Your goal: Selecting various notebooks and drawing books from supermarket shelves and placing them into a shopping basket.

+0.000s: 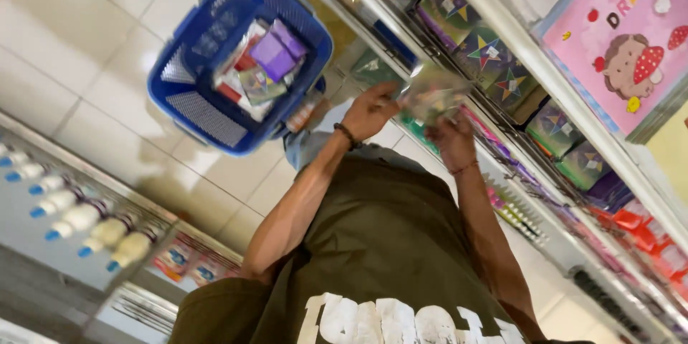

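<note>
two bare hands meet on one small packet (432, 94), a flat, glossy, clear-wrapped thing with greenish and pale contents, blurred so its print cannot be made out. the left hand (369, 110) pinches the packet's near edge with fingers curled round it; the right hand (453, 140) grasps it from the underside, fingers clenched on the wrapper. each wrist wears one thin band, dark on the left, reddish on the right. the packet's long axis runs from the left hand out toward the shelf rack (502, 93), tilted slightly upward at the shelf end.

taking the packet as the landmark: one blue plastic basket (188, 93), with mesh-patterned walls and a rounded rim, sits on the pale tiled floor (86, 36) well off to its left, holding several flat packs, one of them purple. just beyond the packet, the rack carries at least five dark boxes with star patterns (510, 84), squarish and shiny. above and right of it stands one pink drawing book (623, 36) with a cartoon figure. far lower left of it, a row of about seven pale squeeze bottles with blue caps (79, 218) lies on another shelf.
</note>
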